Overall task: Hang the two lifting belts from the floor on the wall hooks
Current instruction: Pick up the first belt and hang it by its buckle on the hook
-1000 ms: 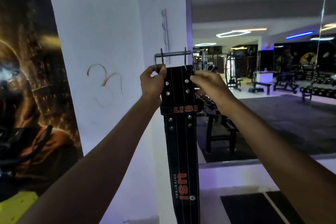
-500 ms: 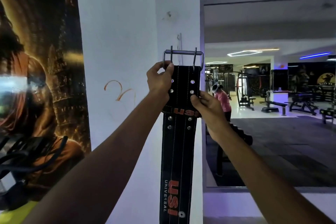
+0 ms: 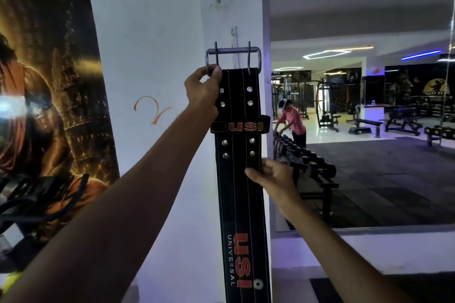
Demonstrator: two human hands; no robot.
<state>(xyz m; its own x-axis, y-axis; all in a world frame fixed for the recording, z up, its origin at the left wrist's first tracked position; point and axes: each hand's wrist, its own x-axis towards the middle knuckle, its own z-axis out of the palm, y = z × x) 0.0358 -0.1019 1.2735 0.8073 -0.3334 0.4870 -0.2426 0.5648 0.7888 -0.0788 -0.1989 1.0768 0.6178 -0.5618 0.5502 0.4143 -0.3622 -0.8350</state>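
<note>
One head-worn camera looks forward at arm's reach onto a white pillar (image 3: 157,32), with a wall poster (image 3: 49,106) left and a mirror (image 3: 357,130) right.

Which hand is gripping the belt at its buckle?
The left hand, up at the metal buckle. The right hand pinches the belt edge lower down.

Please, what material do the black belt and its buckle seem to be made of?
The belt looks like thick black leather, matte, with pale stitched lines, silver rivets and printed orange letters; synthetic leather is possible. Its buckle looks like plain grey steel, a dull bent bar with two prongs.
</note>
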